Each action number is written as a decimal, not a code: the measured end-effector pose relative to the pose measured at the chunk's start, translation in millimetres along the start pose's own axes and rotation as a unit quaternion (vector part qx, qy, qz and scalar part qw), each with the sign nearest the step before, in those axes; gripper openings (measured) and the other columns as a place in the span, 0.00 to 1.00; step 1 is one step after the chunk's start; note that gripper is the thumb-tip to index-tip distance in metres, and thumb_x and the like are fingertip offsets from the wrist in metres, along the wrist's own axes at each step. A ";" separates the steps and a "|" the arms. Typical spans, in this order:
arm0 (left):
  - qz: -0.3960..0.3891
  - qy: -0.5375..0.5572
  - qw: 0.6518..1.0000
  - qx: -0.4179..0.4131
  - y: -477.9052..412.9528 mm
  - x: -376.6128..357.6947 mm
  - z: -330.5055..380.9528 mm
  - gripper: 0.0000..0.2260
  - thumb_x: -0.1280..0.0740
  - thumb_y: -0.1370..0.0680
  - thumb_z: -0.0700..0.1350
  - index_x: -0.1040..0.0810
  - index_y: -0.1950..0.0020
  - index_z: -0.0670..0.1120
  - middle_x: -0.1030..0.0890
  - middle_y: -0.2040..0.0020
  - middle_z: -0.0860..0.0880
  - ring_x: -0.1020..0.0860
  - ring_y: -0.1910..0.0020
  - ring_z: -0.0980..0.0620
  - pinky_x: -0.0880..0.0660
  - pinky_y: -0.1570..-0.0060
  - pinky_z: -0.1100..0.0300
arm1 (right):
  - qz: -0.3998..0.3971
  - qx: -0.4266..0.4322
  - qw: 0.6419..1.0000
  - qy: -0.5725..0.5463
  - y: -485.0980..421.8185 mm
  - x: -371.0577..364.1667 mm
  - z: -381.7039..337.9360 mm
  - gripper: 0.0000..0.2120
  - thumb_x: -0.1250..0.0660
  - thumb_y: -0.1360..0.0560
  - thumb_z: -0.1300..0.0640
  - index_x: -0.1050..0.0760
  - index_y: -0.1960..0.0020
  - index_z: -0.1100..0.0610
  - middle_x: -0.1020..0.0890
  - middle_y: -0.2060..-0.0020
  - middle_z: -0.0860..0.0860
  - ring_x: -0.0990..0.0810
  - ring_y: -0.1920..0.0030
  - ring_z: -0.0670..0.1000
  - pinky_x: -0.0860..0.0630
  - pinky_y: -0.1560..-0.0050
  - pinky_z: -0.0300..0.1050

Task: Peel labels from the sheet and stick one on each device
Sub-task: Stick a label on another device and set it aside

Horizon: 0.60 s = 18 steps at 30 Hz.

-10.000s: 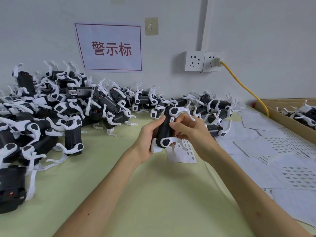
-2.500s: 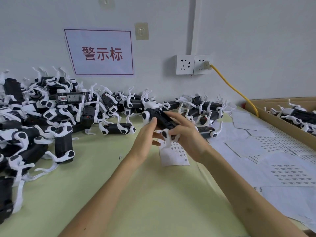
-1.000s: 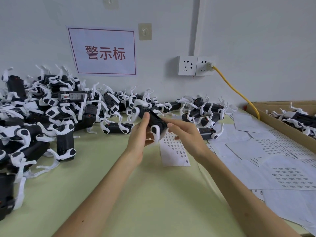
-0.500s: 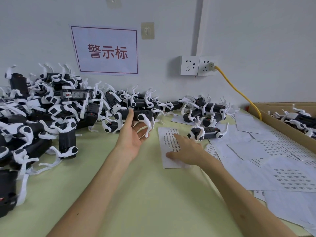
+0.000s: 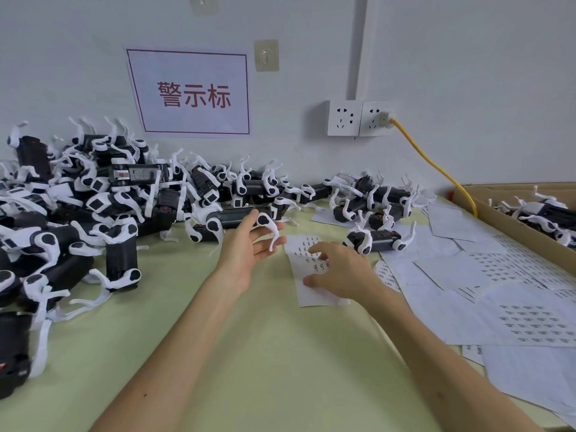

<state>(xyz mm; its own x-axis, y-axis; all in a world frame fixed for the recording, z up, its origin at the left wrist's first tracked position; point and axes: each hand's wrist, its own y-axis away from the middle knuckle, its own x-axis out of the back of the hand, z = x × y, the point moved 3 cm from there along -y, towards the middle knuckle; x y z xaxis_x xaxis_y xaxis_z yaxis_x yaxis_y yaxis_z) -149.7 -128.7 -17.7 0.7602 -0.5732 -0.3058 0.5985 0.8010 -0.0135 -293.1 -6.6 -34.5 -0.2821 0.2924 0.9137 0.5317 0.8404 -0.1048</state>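
A white label sheet [image 5: 311, 296] with rows of small printed labels lies on the green table. My right hand [image 5: 338, 271] rests on it, fingertips touching the label rows and thumb near the sheet's lower part. My left hand [image 5: 244, 246] is spread at the edge of the pile, thumb and straight fingers touching a black device with white legs [image 5: 229, 219] that lies there. Another such device [image 5: 377, 240] lies just right of the sheet. A big heap of devices [image 5: 93, 198] fills the left side.
More label sheets [image 5: 486, 294] overlap along the right. A cardboard box [image 5: 511, 226] holding devices stands at the far right. A yellow cable [image 5: 436, 169] runs from the wall socket down behind the box. More devices [image 5: 374, 198] line the wall.
Both hands held one device over the sheet a second ago. The left hand carried it left to the pile's edge and its fingers have straightened. The right hand dropped onto the label sheet.
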 end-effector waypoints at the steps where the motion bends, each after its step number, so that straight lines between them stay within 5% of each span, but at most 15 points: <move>1: 0.009 -0.010 1.000 -0.005 -0.4 0.0 -0.8 0.11 0.39 0.15 0.53 0.23 0.48 0.47 0.13 0.47 0.43 0.14 0.57 0.47 0.23 0.51 0.55 | 0.010 0.003 1.000 -0.009 1.2 0.9 -1.1 0.29 0.25 0.27 0.44 0.28 0.28 0.46 0.22 0.35 0.48 0.25 0.34 0.52 0.30 0.34 0.50; 9: 0.074 0.045 0.996 0.022 -3.4 7.0 -3.5 0.13 0.25 0.24 0.53 0.20 0.48 0.45 0.17 0.54 0.43 0.13 0.55 0.42 0.22 0.56 0.56 | 0.142 0.002 0.974 -0.179 7.1 14.9 -5.2 0.22 0.28 0.26 0.57 0.22 0.33 0.47 0.19 0.39 0.44 0.23 0.44 0.47 0.31 0.51 0.39; 11: 0.064 0.060 0.996 0.035 -3.0 5.8 -5.3 0.11 0.25 0.24 0.51 0.20 0.48 0.46 0.18 0.55 0.44 0.14 0.55 0.42 0.22 0.59 0.57 | 0.139 0.036 0.964 -0.222 6.6 15.7 -8.9 0.23 0.28 0.26 0.61 0.22 0.33 0.48 0.22 0.38 0.45 0.25 0.46 0.45 0.32 0.55 0.28; 14: 0.031 0.084 0.995 0.054 -0.1 1.6 -7.2 0.04 0.27 0.23 0.46 0.18 0.56 0.46 0.18 0.61 0.47 0.14 0.60 0.45 0.21 0.59 0.55 | 0.141 0.088 0.955 -0.246 8.6 14.3 -18.2 0.26 0.31 0.27 0.69 0.22 0.34 0.50 0.26 0.40 0.44 0.26 0.41 0.44 0.34 0.52 0.20; 18: -0.042 0.134 0.988 0.062 0.8 -2.5 -7.2 0.13 0.28 0.24 0.44 0.18 0.69 0.46 0.18 0.60 0.44 0.18 0.55 0.42 0.18 0.60 0.55 | 0.156 0.131 0.947 -0.247 12.5 14.1 -24.9 0.24 0.34 0.29 0.73 0.20 0.39 0.52 0.27 0.43 0.46 0.26 0.44 0.43 0.34 0.53 0.23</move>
<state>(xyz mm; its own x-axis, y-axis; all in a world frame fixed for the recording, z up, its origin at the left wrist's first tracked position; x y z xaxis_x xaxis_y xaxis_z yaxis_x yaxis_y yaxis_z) -153.0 -125.4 -23.8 0.6219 -0.5576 -0.5498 0.6960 0.7153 0.0619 -270.5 -3.3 -13.2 -0.5179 0.6688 0.5333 0.4522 0.7433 -0.4929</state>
